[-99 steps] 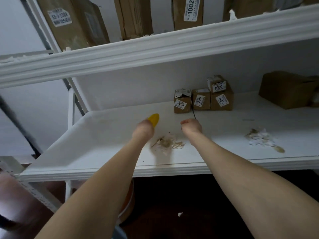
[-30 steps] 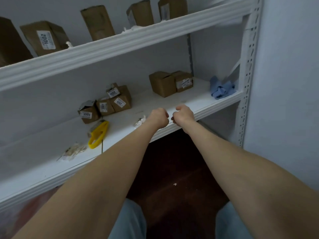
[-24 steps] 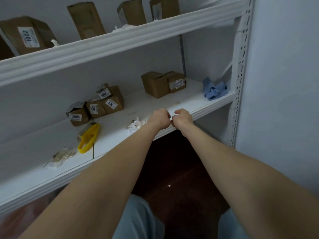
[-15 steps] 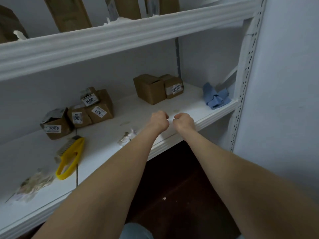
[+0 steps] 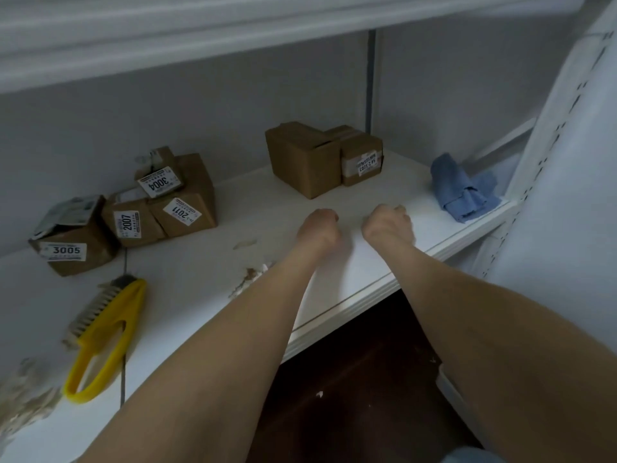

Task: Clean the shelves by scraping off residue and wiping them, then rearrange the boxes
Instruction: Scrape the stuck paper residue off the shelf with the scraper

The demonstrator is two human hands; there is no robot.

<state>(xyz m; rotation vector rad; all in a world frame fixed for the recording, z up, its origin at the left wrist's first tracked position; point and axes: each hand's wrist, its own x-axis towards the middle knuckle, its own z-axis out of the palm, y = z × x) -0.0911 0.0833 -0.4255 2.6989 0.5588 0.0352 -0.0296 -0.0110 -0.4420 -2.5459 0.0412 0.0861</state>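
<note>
Over the shelf [image 5: 207, 272], close to its front edge, both hands are curled into fists, side by side with a small gap between them. The left hand [image 5: 319, 230] has its fingers tucked under, with nothing showing in its grasp. The right hand [image 5: 387, 225] is curled the same way and also shows nothing held. Whether either fist touches the shelf cannot be told. A patch of residue [image 5: 248, 279] lies on the shelf beside the left forearm, which partly covers it, and a bigger patch [image 5: 26, 406] sits at the shelf's left front corner. Next to that patch a yellow-handled brush [image 5: 103, 332] lies flat, its bristles pointing toward the back of the shelf. Along the shelf's back left stand the 3005 box [image 5: 71, 242], the 2007 box [image 5: 132, 222] and the 2011 box [image 5: 187, 202], touching in a row, with the 3004 box [image 5: 158, 175] perched on top, tilted. Further right at the back, a plain box [image 5: 300, 158] and a taped box [image 5: 362, 158] stand pressed together. A crumpled blue cloth [image 5: 462, 192] rests at the shelf's right end, beside the white post [image 5: 561, 162]. An upper shelf [image 5: 200, 25] runs overhead, and dark floor [image 5: 350, 396] shows below the shelf's front edge.
</note>
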